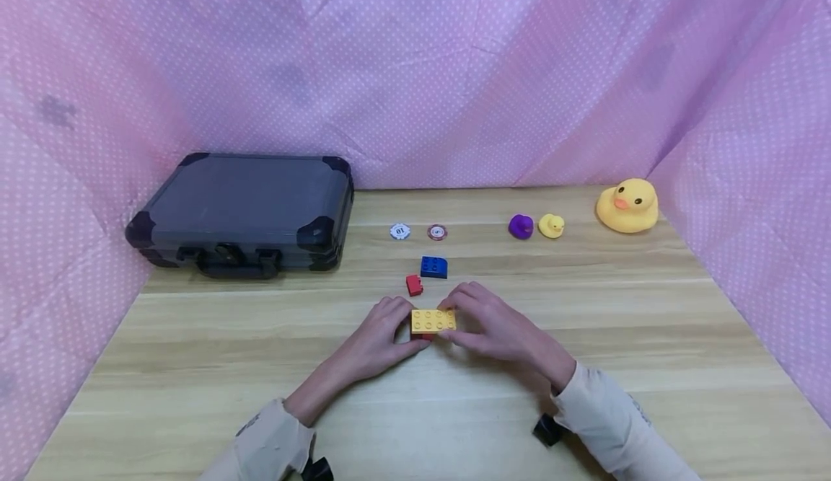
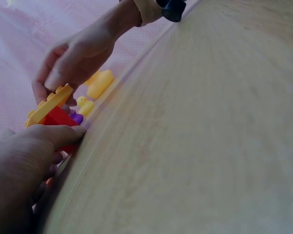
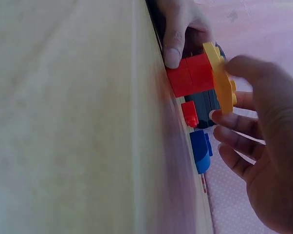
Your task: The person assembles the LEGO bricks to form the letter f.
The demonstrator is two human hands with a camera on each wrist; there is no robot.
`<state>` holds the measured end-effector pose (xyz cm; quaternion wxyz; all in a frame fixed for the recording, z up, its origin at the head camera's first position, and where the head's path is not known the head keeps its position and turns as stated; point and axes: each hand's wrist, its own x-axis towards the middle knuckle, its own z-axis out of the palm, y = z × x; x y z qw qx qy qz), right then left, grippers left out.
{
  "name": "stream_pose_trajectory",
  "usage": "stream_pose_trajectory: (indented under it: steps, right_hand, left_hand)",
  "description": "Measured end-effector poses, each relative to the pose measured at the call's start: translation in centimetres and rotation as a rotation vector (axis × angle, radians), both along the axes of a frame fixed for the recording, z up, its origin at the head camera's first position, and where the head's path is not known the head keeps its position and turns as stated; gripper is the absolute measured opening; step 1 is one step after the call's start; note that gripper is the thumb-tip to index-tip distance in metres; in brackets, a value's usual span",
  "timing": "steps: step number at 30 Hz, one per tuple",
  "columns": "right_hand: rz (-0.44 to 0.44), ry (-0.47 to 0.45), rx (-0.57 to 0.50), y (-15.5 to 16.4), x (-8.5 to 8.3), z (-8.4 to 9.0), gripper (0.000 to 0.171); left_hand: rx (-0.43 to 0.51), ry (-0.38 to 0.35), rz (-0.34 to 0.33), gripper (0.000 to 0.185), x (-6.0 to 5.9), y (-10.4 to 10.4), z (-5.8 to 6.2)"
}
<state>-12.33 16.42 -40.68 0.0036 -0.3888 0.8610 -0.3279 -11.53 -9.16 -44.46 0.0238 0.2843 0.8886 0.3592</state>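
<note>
Two stacked red bricks [image 3: 190,75] stand on the table [image 1: 415,423] in front of the person. My left hand [image 1: 383,337] holds them low down from the left, its thumb on the near side. A thin yellow studded brick [image 1: 428,320] lies over the red bricks, and in the left wrist view it looks tilted. My right hand [image 1: 496,326] pinches its right end between thumb and fingertips. Whether the yellow brick is pressed fully on cannot be seen. Just beyond the hands are a small red brick [image 1: 414,285] and a blue brick [image 1: 433,267].
A grey case [image 1: 247,192] with black corners stands at the back left. Behind the blue brick lie a white chip [image 1: 399,231] and a red chip [image 1: 438,232]. To the right are a purple duck [image 1: 521,226], a small yellow duck [image 1: 551,226] and a large yellow duck [image 1: 627,207].
</note>
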Motion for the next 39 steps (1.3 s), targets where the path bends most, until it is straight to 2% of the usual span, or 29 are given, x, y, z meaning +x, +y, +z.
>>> stream_pose_trajectory:
  steps: [7,12,15,19,25,39]
  right_hand:
    - [-0.055,-0.152,-0.12,0.1,-1.4,-0.2,0.028]
    - [-0.078,-0.153,-0.179,-0.4,-3.0,-0.6,0.024]
    - [-0.085,-0.139,-0.179,-0.9,-3.7,-0.9,0.024]
    - [-0.084,-0.167,-0.149,-1.6,-4.3,-1.3,0.027]
    - [-0.1,-0.218,-0.126,-2.1,-4.6,-1.6,0.027]
    - [-0.093,-0.241,-0.101,-2.7,-5.1,-1.8,0.034]
  left_hand:
    - [-0.006,-0.002,0.005,0.032,0.0,0.0,0.0]
    - [-0.008,-0.002,0.004,0.031,0.0,0.0,0.1]
    - [-0.008,-0.004,0.005,0.031,0.0,0.0,0.1]
    - [-0.01,-0.004,0.006,0.031,0.0,0.0,0.0]
    - [-0.011,0.003,0.003,0.031,0.0,0.0,-0.1]
    - [-0.006,-0.014,0.006,0.029,0.0,0.1,-0.2]
